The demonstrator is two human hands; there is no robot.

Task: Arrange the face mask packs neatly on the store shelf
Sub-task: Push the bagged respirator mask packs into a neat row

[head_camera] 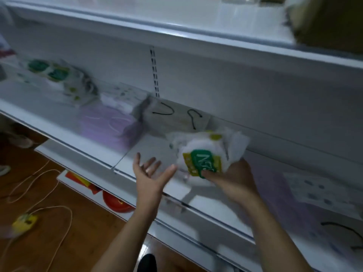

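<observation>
Over the white shelf (149,152), a mask pack held up.
Right hand (231,175) grips a white pack with a green label (204,160) above the shelf; left hand (149,173) beside it, fingers spread, palm up, holding nothing.

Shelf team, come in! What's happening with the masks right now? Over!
Right hand grips green-label mask pack over the shelf. Left hand open, empty, beside it. Purple pack and beige pack lie just left, on the shelf.
</observation>
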